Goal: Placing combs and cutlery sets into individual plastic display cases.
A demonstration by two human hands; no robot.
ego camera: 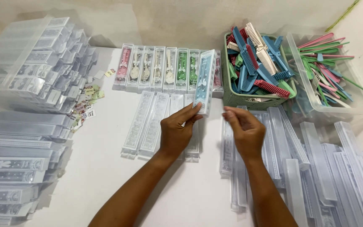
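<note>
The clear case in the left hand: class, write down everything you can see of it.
The clear case is a long, narrow box of see-through plastic with a white lace-like print and a bow. A pale blue item shows inside. It stands nearly upright, tilted slightly, raised above the white table in front of the row of filled cases. The left hand pinches its lower end by the fingertips; the right hand is close but apart.

A small packing workplace: a white bench (106, 168) carries stacked clear plastic cases (22, 138), a row of filled cases (164, 69), and a green basket (248, 98) of combs.
</note>
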